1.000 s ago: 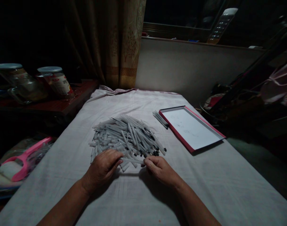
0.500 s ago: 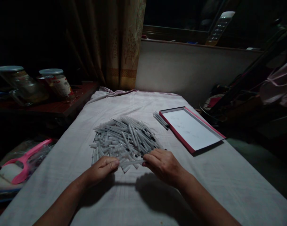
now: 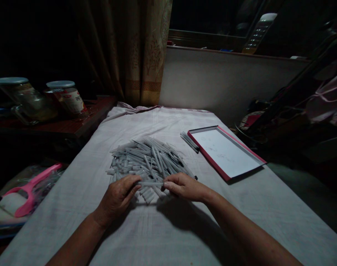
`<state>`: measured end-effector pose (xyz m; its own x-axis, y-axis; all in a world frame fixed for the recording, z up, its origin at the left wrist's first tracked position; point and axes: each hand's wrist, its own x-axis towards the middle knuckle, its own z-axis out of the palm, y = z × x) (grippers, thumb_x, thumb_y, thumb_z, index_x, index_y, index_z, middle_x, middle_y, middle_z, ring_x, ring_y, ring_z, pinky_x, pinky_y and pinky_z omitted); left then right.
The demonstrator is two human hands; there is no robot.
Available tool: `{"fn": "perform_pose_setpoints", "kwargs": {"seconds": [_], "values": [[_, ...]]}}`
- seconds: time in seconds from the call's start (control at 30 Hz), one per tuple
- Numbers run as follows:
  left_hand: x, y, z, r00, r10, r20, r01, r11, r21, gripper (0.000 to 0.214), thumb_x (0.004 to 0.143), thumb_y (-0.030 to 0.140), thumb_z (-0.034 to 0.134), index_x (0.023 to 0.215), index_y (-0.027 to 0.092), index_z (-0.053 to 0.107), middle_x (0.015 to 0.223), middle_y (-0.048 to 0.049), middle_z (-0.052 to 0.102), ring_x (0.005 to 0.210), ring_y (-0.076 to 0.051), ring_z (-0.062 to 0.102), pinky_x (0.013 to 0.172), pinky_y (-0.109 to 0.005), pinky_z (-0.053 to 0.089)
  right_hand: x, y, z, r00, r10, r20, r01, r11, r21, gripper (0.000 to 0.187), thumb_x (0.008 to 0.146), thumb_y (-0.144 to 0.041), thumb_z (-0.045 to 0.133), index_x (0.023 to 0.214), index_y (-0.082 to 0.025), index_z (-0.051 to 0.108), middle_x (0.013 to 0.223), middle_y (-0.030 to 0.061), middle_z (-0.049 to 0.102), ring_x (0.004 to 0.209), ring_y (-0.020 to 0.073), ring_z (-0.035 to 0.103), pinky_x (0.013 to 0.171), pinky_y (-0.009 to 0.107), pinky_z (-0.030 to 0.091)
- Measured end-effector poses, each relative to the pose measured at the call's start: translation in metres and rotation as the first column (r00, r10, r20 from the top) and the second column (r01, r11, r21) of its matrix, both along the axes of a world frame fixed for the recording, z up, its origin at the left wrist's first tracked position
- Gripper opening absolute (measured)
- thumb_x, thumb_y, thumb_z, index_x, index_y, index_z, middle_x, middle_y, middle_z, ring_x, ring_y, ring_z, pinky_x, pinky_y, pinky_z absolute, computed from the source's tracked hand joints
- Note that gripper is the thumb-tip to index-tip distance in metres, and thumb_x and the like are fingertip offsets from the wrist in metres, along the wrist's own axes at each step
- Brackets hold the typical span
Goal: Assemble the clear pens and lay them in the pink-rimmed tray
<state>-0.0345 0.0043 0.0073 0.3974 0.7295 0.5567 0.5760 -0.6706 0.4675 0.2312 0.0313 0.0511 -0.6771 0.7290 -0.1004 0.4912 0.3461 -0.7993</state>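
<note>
A heap of grey-white pens (image 3: 146, 160) lies on a table covered with a pale cloth (image 3: 168, 229). My left hand (image 3: 117, 195) and my right hand (image 3: 182, 186) hold one pen (image 3: 151, 183) level between them at the near edge of the heap. Each hand pinches one end of it with closed fingertips. A few pens (image 3: 189, 142) lie side by side beside a shallow red-edged box lid (image 3: 225, 153) at the right.
Two lidded glass jars (image 3: 65, 96) stand on a dark wooden shelf (image 3: 60, 125) at the left. A pink plastic tool (image 3: 30, 188) lies low at the left. A curtain (image 3: 140, 51) and a low wall are behind the table; dark clutter sits at the right.
Both hands lifted the pen slightly and shifted it towards the heap. My right hand turned from palm-down to a sideways pinch.
</note>
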Motion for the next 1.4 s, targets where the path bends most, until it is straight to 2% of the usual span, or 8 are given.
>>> {"fn": "perform_pose_setpoints", "kwargs": {"seconds": [0.17, 0.27, 0.37, 0.43, 0.67, 0.93, 1.17, 1.4], "values": [[0.007, -0.002, 0.010, 0.992, -0.112, -0.064, 0.097, 0.974, -0.204, 0.031, 0.099, 0.035, 0.041, 0.079, 0.019, 0.060, 0.068, -0.0007, 0.060, 0.062, -0.014, 0.057, 0.058, -0.023, 0.042, 0.004, -0.006, 0.008, 0.976, 0.036, 0.214, -0.124, 0.903, 0.411, 0.025, 0.097, -0.025, 0.050, 0.081, -0.017, 0.067, 0.065, 0.0000, 0.063, 0.057, 0.0110, 0.052, 0.055, 0.022, 0.032], [0.004, -0.002, 0.012, 0.981, -0.114, 0.156, 0.183, 0.813, -0.553, 0.048, 0.095, 0.052, 0.041, 0.061, 0.019, 0.047, 0.055, 0.0016, 0.047, 0.051, -0.012, 0.045, 0.049, -0.023, 0.035, 0.009, -0.009, 0.013, 0.953, 0.005, 0.304, -0.238, 0.634, 0.736, 0.026, 0.099, -0.025, 0.050, 0.079, -0.017, 0.064, 0.063, 0.0013, 0.062, 0.055, 0.0125, 0.050, 0.054, 0.026, 0.030], [-0.008, 0.001, 0.011, 0.902, 0.090, 0.423, 0.326, 0.501, -0.802, 0.061, 0.086, 0.073, 0.040, 0.054, 0.022, 0.036, 0.045, 0.0065, 0.029, 0.039, -0.008, 0.024, 0.038, -0.021, 0.021, 0.028, -0.002, 0.013, 0.979, -0.051, 0.198, -0.171, 0.329, 0.929, 0.027, 0.101, -0.020, 0.044, 0.087, -0.016, 0.067, 0.064, 0.0029, 0.064, 0.058, 0.0146, 0.054, 0.058, 0.027, 0.036], [-0.013, 0.004, 0.008, 0.856, 0.240, 0.458, 0.318, 0.453, -0.833, 0.062, 0.082, 0.077, 0.044, 0.054, 0.021, 0.038, 0.045, 0.0078, 0.027, 0.038, -0.007, 0.021, 0.036, -0.020, 0.020, 0.044, 0.009, 0.008, 0.980, -0.184, 0.071, -0.022, 0.256, 0.966, 0.024, 0.100, -0.024, 0.048, 0.097, -0.015, 0.069, 0.071, 0.0053, 0.070, 0.062, 0.0151, 0.058, 0.064, 0.027, 0.041], [0.000, 0.012, -0.004, 0.984, 0.159, 0.082, -0.142, 0.973, -0.181, 0.027, 0.092, 0.042, 0.056, 0.104, 0.022, 0.070, 0.094, -0.0060, 0.071, 0.087, -0.020, 0.066, 0.076, -0.031, 0.052, 0.033, 0.040, -0.021, 0.677, -0.701, 0.224, 0.378, 0.592, 0.711, 0.024, 0.095, -0.033, 0.053, 0.100, -0.023, 0.075, 0.088, 0.0058, 0.078, 0.079, 0.0202, 0.071, 0.065, 0.025, 0.044], [0.001, 0.007, -0.011, 0.960, 0.152, -0.235, -0.117, 0.981, 0.157, 0.032, 0.098, 0.029, 0.048, 0.126, 0.022, 0.061, 0.106, -0.0084, 0.068, 0.096, -0.022, 0.063, 0.084, -0.037, 0.050, 0.024, 0.052, -0.015, 0.678, -0.700, 0.222, 0.483, 0.653, 0.583, 0.033, 0.098, -0.036, 0.046, 0.104, -0.023, 0.075, 0.107, 0.0062, 0.076, 0.097, 0.0217, 0.069, 0.077, 0.027, 0.046], [0.005, 0.005, -0.012, 0.971, 0.129, -0.200, -0.099, 0.983, 0.152, 0.029, 0.097, 0.024, 0.049, 0.123, 0.021, 0.062, 0.107, -0.0081, 0.067, 0.098, -0.022, 0.062, 0.086, -0.036, 0.049, 0.070, 0.069, -0.019, 0.357, -0.778, 0.517, 0.555, 0.622, 0.552, 0.034, 0.095, -0.032, 0.046, 0.119, -0.021, 0.068, 0.107, 0.0142, 0.075, 0.097, 0.0281, 0.070, 0.077, 0.033, 0.048], [0.003, 0.005, -0.012, 0.974, 0.127, -0.186, -0.100, 0.984, 0.151, 0.028, 0.098, 0.022, 0.049, 0.122, 0.021, 0.061, 0.107, -0.0076, 0.067, 0.099, -0.021, 0.062, 0.087, -0.036, 0.049, 0.071, 0.081, -0.030, 0.285, -0.760, 0.584, 0.600, 0.616, 0.510, 0.037, 0.093, -0.035, 0.047, 0.114, -0.012, 0.067, 0.111, 0.0225, 0.071, 0.104, 0.0338, 0.068, 0.083, 0.041, 0.049]]}}
